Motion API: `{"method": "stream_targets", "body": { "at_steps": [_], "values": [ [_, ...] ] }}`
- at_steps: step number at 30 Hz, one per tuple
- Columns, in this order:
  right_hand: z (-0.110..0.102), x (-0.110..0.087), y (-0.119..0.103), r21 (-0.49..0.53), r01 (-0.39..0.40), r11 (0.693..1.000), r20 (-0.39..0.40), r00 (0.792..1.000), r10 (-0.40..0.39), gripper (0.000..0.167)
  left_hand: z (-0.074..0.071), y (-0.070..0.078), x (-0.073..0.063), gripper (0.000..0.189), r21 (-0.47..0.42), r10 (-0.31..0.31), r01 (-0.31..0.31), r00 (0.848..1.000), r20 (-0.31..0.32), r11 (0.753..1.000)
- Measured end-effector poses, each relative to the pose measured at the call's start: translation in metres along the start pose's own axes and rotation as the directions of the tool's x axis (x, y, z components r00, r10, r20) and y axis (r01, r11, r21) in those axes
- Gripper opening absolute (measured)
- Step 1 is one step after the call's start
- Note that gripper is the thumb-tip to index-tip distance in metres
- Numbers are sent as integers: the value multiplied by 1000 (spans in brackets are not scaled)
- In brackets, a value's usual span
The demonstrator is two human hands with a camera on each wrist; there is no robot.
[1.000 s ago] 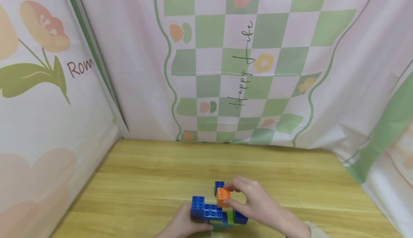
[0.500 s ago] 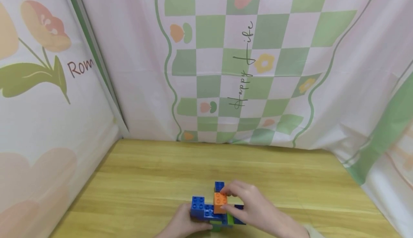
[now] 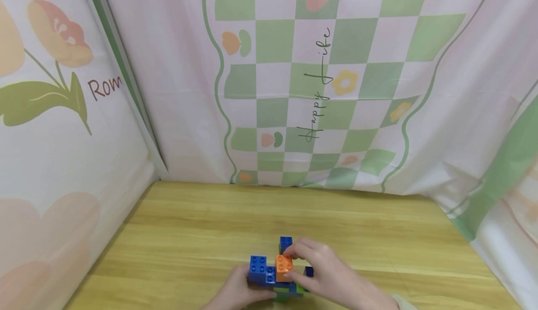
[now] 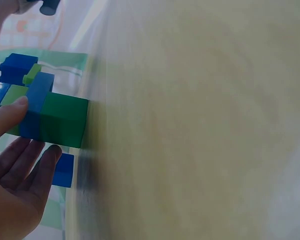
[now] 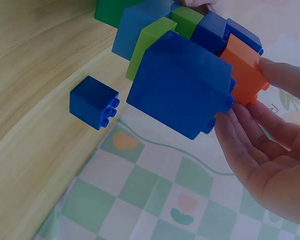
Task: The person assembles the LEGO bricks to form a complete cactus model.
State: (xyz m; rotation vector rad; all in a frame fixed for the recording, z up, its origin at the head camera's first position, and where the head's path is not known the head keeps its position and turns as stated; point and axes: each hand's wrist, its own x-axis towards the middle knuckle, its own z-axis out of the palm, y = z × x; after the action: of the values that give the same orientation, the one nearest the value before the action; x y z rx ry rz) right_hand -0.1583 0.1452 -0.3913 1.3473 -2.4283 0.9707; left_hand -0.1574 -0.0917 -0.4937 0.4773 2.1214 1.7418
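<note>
In the head view my left hand point(image 3: 237, 289) grips a structure of toy building bricks from the left, its thumb along the near side. A tall blue brick point(image 3: 258, 267) stands at the structure's left end. My right hand point(image 3: 332, 272) pinches an orange building brick point(image 3: 282, 267) between thumb and fingers, right at the blue studs beside that tall brick. The right wrist view shows the orange brick against the dark blue bricks, close by a large blue brick point(image 5: 177, 82) and a lime-green one point(image 5: 147, 47). In the left wrist view, a dark green brick point(image 4: 65, 119) forms the base.
A loose blue brick point(image 5: 92, 102) stands on the wooden table point(image 3: 201, 226) just behind the structure. A white and green checked curtain point(image 3: 313, 90) hangs along the table's far edge, and a flower-printed panel point(image 3: 63, 137) borders the left side.
My right hand has moved the orange brick left and nearer, from beside the blue studs to right over them. My left hand keeps its grip on the structure, nearly still.
</note>
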Motion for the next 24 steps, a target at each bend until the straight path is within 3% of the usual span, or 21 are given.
{"method": "stream_targets", "body": {
  "at_steps": [24],
  "values": [
    [1,2,-2,-27,24,999,4,1000,-24,22,-2,1,-1,40,-3,39,-39,999,-30,999]
  ]
}}
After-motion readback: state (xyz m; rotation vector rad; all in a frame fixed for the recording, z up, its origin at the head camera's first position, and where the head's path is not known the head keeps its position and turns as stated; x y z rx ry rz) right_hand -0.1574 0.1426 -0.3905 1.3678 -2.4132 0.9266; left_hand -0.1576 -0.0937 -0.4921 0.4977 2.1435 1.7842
